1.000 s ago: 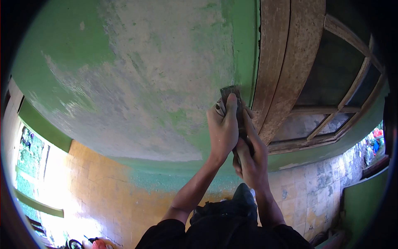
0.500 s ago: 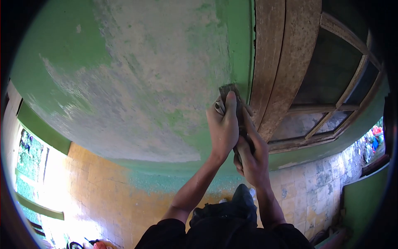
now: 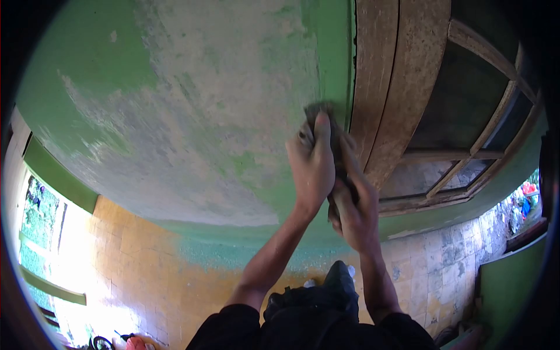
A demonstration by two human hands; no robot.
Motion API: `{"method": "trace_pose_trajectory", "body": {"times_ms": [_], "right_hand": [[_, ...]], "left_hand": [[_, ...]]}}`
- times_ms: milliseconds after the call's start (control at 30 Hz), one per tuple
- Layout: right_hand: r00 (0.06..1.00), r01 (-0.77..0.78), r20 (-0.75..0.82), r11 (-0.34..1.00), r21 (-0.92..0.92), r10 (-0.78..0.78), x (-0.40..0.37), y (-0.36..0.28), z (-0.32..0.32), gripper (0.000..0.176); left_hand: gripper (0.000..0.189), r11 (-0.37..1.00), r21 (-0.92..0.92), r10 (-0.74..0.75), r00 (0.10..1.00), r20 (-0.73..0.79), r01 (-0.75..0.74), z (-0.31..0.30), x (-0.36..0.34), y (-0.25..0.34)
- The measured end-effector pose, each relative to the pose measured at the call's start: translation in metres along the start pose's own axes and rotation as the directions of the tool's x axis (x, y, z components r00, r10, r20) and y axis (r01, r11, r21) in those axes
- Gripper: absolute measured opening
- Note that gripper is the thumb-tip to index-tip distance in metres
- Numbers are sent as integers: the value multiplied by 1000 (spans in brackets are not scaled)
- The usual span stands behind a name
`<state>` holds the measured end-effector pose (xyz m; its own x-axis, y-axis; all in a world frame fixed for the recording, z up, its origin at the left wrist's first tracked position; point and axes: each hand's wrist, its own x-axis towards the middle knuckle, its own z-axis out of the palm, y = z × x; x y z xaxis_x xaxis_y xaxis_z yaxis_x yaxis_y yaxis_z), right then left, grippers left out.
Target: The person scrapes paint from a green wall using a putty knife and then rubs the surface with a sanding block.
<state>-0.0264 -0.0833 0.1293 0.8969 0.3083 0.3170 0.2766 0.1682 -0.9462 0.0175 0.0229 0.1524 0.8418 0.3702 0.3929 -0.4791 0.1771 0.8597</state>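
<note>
A flat, dark scraper [image 3: 318, 108] lies against the wall [image 3: 233, 76] with its wide end upward, slightly smeared by motion. My left hand [image 3: 312, 169] is closed on its upper part, with the thumb laid along the blade. Lower down and to the right, my right hand [image 3: 357, 216] wraps around the handle, which is mostly hidden by the fingers. Around the tool the wall shows green paint at the right and a large grey, bared patch at the left.
Just right of my hands runs a worn wooden frame [image 3: 376, 76] with glass panes [image 3: 461, 99]. Yellowish tiled floor [image 3: 140, 251] lies below. A green board [image 3: 513, 286] stands at lower right, and a red object [image 3: 135, 343] sits at the bottom left.
Both hands and the scraper have slid a little upward along the wall, and slightly to the left in view. The grip looks the same.
</note>
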Motion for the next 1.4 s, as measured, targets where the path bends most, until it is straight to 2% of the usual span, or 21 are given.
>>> {"method": "trace_pose_trajectory", "body": {"times_ms": [100,167,267,400,500,600,700,800,900,933,1000,1133,1233,1333,1400], "right_hand": [[1000,-27,1,1000,10,27,-9,1,1,60],[998,-70,4,997,13,70,-11,1,-1,60],[990,-131,47,991,30,130,-12,1,-3,60],[997,-77,13,997,0,77,-16,13,-4,60],[997,-73,9,997,29,73,-11,8,-3,61],[997,-81,15,996,46,80,-15,12,-5,61],[998,-69,2,997,34,69,-11,11,-4,60],[998,-65,30,996,53,63,1,-2,-8,61],[998,-57,26,997,48,56,-10,5,-8,61],[999,-52,7,998,33,52,-16,11,-8,62],[997,-78,4,997,16,78,-15,18,-9,62],[995,-94,-27,996,8,94,-20,22,-8,62],[998,32,-61,999,-33,-34,-19,27,-4,62],[993,91,-71,992,-83,-97,-3,11,-3,62],[1000,9,-28,999,-36,-10,-8,2,-10,62]], "left_hand": [[42,998,68,-2,1000,-18,4,-5,-7,-6],[42,998,59,-24,999,-48,26,-7,-16,-20],[42,998,2,-66,997,-27,66,-3,-12,-6],[42,997,-27,-73,995,-66,71,-2,-17,-18],[41,998,7,-54,998,-44,55,-1,-11,-15],[39,995,-31,-96,995,-20,96,-1,-15,-11],[40,998,13,-53,997,-48,54,1,-15,-15],[39,996,68,57,998,-34,-55,6,1,-3],[39,980,191,56,998,-20,-52,-2,-5,-17],[37,992,127,10,998,-68,-1,2,-18,-19],[37,999,51,-8,998,-63,11,3,-18,-24],[36,988,-52,-150,988,-32,148,2,-23,-22],[35,992,-18,-124,992,0,124,-1,-23,-25],[35,997,74,22,1000,-9,-21,5,-7,-20],[35,998,70,-11,1000,-14,12,8,-7,-14]]}}
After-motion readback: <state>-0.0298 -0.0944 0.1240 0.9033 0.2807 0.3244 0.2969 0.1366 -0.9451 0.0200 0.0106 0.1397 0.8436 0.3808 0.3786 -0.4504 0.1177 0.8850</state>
